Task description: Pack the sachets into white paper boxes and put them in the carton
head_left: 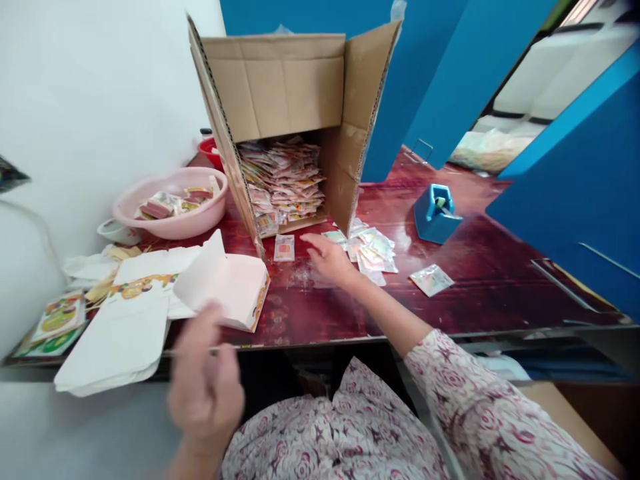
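My right hand (331, 259) reaches over the dark red table with its fingers stretched out, and I see nothing held in it. Just left of its fingertips lies a single small packet (285, 247). A loose pile of similar packets (373, 250) lies to the right of this hand. Behind it, a large cardboard box (280, 80) on its side opens toward me, stacked with many packets (287, 180). My left hand (206, 373) is raised in front of the table edge, smeared by motion. Nearest to it is a small white carton (240, 287) with its lid up.
Flat white carton blanks (125, 327) overhang the table's front edge at left. Behind them stands a pink basin (173, 223) holding packets and blocks. A blue tape dispenser (435, 217) is at right, with one packet (431, 280) before it. Blue panels (575, 200) border the right side.
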### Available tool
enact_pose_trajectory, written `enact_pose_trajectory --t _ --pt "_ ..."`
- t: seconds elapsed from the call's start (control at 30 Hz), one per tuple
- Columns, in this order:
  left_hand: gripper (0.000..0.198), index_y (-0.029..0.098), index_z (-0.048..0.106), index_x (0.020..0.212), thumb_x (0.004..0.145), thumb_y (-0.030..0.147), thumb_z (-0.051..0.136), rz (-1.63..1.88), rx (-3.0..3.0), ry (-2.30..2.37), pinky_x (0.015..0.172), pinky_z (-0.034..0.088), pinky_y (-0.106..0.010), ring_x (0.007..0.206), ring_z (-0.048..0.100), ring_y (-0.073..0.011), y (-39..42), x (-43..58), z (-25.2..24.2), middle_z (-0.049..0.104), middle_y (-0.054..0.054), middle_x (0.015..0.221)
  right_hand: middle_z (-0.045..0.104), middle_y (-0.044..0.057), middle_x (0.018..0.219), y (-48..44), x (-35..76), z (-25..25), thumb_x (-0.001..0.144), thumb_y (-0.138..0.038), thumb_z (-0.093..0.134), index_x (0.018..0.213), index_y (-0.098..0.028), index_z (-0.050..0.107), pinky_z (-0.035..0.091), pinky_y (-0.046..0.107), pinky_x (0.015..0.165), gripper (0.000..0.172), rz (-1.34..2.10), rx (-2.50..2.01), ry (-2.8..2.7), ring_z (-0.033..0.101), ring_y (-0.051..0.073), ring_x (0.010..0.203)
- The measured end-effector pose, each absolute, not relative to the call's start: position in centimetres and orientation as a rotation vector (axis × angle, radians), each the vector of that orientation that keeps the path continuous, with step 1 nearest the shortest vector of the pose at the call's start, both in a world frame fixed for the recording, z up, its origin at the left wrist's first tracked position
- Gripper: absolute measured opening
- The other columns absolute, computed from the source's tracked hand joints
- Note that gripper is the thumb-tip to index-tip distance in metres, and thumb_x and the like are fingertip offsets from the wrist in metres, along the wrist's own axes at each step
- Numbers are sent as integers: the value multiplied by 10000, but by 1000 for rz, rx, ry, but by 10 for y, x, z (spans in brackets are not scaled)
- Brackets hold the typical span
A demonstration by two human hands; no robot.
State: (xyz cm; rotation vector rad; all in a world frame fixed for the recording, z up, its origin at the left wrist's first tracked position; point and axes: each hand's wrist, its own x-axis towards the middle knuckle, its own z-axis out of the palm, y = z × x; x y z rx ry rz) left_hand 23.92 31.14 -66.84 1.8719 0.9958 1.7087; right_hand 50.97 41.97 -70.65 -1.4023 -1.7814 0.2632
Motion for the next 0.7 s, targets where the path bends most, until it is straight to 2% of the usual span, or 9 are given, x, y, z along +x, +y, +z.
enact_pose_trajectory --t 0.07,0.2,0.3,0.4,0.5,0.63,0.7 --pt "480 265 630 1308 882 52 571 1457 2178 787 1129 478 -389 1258 607 -215 306 261 -679 671 -35 1309 599 136 1406 454 514 -693 876 -74 460 1337 -130 611 385 396 1168 489 178 -1458 -1817 533 227 1326" --pt "312 233 711 1132 912 84 546 1219 2234 780 967 588 -337 1080 708 -200 323 302 -718 764 -55 1096 437 137 1554 514 518 -661 843 -15 453 1438 -101 514 294 411 1222 604 -44 -1654 -1929 350 254 1457" --pt "288 218 723 1077 921 95 515 1159 2170 878 861 622 -324 948 743 -195 336 315 -738 782 -58 1003 438 135 1550 546 524 -647 844 -20 467 1463 -140 493 360 485 1161 631 -115 -1926 -1961 307 331 1461" --pt "287 221 726 1078 923 122 505 1093 2164 947 839 629 -352 925 745 -209 339 319 -745 783 -64 1004 441 166 1537 570 529 -644 859 -53 493 1512 -172 437 445 481 1064 666 -116 -2095 -1993 298 391 1449" --pt "288 239 731 1070 923 148 501 1034 2173 985 844 629 -376 930 742 -223 338 319 -745 783 -60 1005 484 176 1500 588 531 -644 889 -63 479 1532 -208 417 458 455 1029 662 -122 -2140 -2010 353 395 1416" --pt "297 243 730 1072 926 150 488 998 2140 1049 818 630 -372 906 743 -223 337 320 -745 782 -58 985 685 169 1251 600 531 -640 929 -49 404 1475 -240 509 489 419 952 588 -108 -2172 -2046 576 331 1222" --pt "297 237 729 1071 926 148 485 1005 2141 1056 823 628 -372 907 741 -222 338 321 -745 781 -60 986 723 167 1163 598 529 -637 939 -65 390 1453 -228 535 507 404 899 559 -103 -2181 -2055 647 314 1113"
